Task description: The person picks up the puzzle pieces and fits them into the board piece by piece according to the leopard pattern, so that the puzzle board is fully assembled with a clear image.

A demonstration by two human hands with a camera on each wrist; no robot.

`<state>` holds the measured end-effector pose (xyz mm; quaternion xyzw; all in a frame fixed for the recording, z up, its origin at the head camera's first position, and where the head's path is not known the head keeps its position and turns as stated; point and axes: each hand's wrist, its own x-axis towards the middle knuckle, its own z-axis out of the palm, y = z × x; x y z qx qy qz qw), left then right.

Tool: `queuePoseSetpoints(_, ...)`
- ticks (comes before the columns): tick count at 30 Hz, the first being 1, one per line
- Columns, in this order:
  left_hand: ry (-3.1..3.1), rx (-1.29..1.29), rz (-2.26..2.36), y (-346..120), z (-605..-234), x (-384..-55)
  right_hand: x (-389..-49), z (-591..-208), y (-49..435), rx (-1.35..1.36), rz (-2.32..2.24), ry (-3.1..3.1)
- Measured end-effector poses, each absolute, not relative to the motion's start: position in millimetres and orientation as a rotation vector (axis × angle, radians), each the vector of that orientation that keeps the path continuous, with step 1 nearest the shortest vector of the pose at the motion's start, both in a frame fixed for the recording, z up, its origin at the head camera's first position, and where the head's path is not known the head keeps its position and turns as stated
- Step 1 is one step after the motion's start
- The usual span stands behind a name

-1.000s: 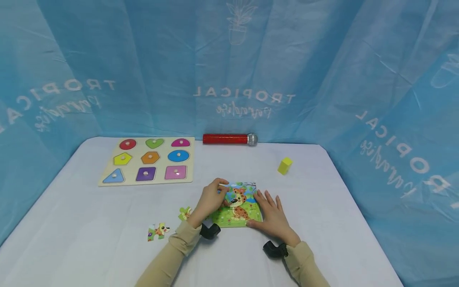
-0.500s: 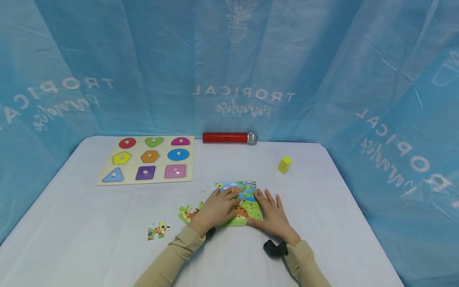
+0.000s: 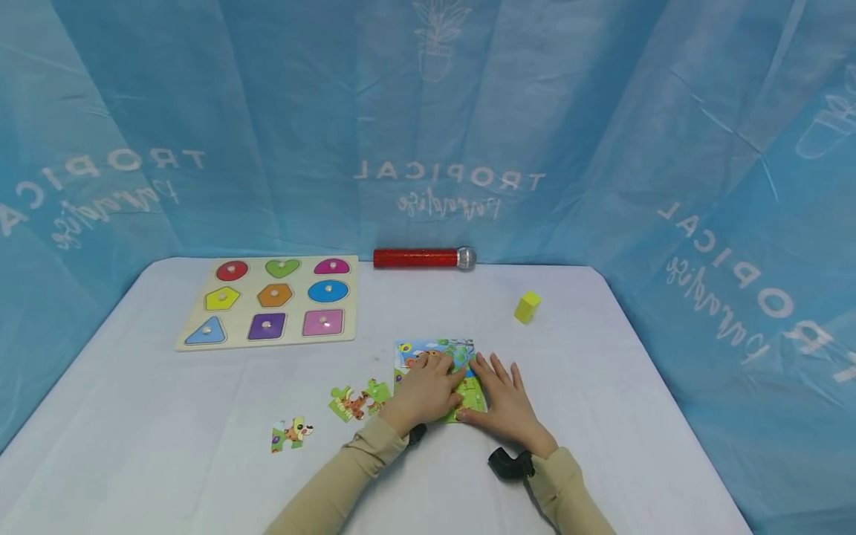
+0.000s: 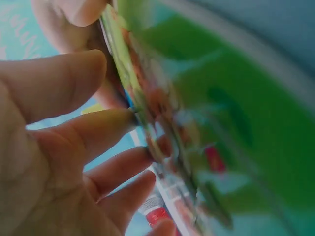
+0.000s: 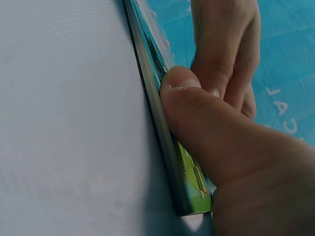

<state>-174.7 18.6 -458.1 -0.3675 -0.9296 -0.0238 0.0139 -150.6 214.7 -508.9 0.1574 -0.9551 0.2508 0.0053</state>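
Note:
A square jigsaw puzzle (image 3: 409, 348) with a cartoon spotted animal on green and blue lies flat on the white table. My left hand (image 3: 428, 390) rests over its middle, hiding much of the picture. In the left wrist view, slightly bent, spread fingers (image 4: 93, 130) touch the puzzle's face. My right hand (image 3: 504, 405) lies along the right side, fingers spread and mostly straight. Its thumb (image 5: 182, 86) presses at the puzzle's edge in the right wrist view. Left of the board are loose jigsaw pieces (image 3: 348, 406), and farther left lies a piece (image 3: 294, 431) with the animal's face.
A wooden shape board (image 3: 307, 297) with coloured knobbed shapes lies at the back left. The red toy microphone (image 3: 417, 258) is at the table's back edge. Toward the right stands a yellow block (image 3: 527, 306). Blue curtain (image 3: 468, 111) surrounds the table.
My left hand has moved from the puzzle's upper left, where its fingers were bent, onto its middle, uncovering the loose pieces beside it. My right hand stays at the right side.

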Motion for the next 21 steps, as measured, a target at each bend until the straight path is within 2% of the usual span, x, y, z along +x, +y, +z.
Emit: queuePoseSetpoints(21, -3.190, -1.143, -0.229, 33, -452, -194, -153, -509, 213, 0.467, 0.724, -3.021)
